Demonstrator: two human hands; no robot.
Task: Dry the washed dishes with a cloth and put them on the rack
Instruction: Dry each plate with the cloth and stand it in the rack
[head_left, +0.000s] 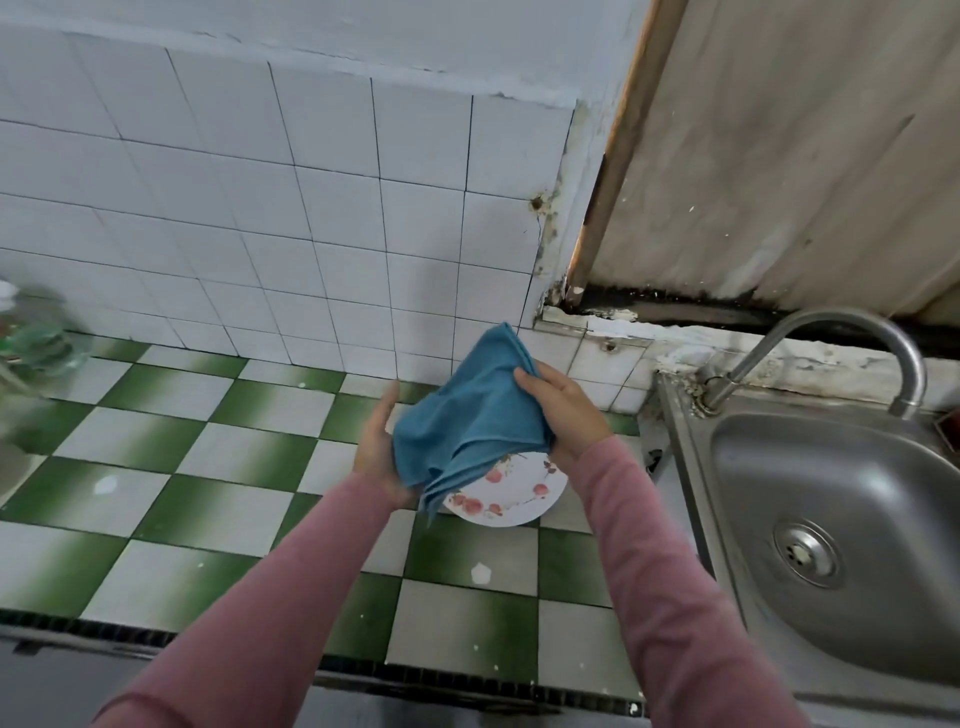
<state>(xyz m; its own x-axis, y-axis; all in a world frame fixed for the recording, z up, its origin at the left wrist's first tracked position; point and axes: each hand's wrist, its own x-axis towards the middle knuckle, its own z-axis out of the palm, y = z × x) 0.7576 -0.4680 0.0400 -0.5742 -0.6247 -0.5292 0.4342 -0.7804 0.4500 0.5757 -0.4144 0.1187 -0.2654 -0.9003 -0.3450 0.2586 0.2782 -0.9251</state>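
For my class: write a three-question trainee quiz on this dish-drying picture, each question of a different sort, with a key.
1. True or false: the round white plate with red flowers lies in the steel sink.
2. The blue cloth is: A over the plate; B in the sink; C under the plate.
3. Fill in: the right hand has its grip on the ____.
Key: 1 false; 2 A; 3 cloth.

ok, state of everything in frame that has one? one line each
blue cloth: draped over the plate, bunched in the right hand
white round plate with red flower print: held up, tilted, mostly covered by cloth
right hand: gripping the cloth
left hand: against the cloth's left side, fingers hidden
curved steel tap: no water running
steel sink: no standing water, strainer showing
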